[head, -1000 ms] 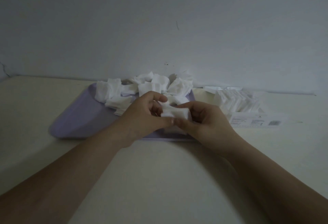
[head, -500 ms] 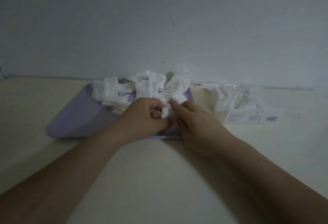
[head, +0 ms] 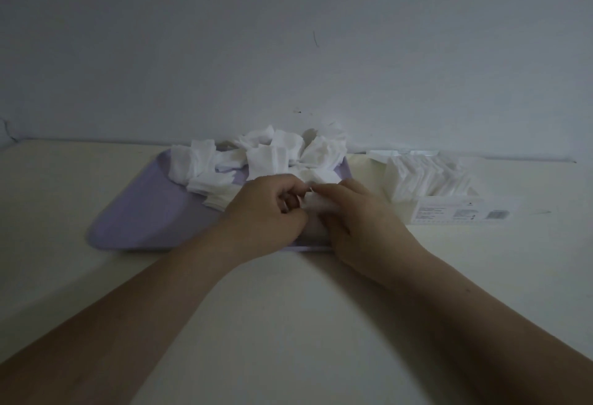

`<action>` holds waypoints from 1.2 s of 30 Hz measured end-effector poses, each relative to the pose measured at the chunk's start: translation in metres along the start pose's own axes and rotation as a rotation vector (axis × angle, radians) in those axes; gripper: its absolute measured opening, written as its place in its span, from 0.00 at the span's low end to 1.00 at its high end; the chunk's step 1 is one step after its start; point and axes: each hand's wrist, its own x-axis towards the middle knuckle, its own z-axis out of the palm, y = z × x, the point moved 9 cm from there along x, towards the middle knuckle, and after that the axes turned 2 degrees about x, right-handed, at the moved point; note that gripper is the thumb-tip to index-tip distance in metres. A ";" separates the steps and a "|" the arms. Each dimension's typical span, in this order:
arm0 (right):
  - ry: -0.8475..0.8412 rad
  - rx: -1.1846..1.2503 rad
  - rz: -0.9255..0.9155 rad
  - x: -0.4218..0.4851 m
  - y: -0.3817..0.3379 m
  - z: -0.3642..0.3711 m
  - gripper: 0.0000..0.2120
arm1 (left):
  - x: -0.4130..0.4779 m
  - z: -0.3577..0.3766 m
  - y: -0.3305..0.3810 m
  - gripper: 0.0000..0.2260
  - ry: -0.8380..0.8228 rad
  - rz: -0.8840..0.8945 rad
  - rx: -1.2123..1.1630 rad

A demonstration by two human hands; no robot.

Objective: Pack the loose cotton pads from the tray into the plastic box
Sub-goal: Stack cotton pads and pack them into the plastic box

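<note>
— On the worktop (head: pixel 288 324), pushed up against the wall, what takes up the most room?

— That lilac tray (head: pixel 144 212). It lies right in front of the person, I'd say so both arms reach it without stretching. Its far half carries the heap of loose cotton pads (head: pixel 256 157); the near left part is bare.

— And the plastic box (head: pixel 449 199)?

— Just beside the tray on the right, close enough that a handful only has to travel sideways. Pads already stand on edge inside it in a row, which looks like the tidy way to fit many in.

— Any writing on it?

— A white label on the front wall, with lines of small print and what may be a barcode or square code. Too small and dim to read; no brand I can make out.

— The hands?

— Brought together over the tray's near edge. The left hand (head: pixel 266 208) is curled, the right hand (head: pixel 359 221) lies against it, and both pinch a small stack of pads (head: pixel 316 204) between them, probably squaring it up before it goes in the box.
</note>
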 end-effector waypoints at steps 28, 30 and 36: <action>0.332 0.330 0.405 -0.006 0.050 -0.026 0.25 | 0.000 0.000 -0.021 0.14 -0.075 -0.204 -0.126; 0.328 0.322 0.388 -0.006 0.047 -0.026 0.23 | -0.001 0.000 -0.022 0.11 -0.062 -0.225 -0.173; 0.329 0.438 0.399 -0.007 0.051 -0.027 0.20 | 0.000 -0.004 -0.019 0.11 -0.097 -0.171 -0.454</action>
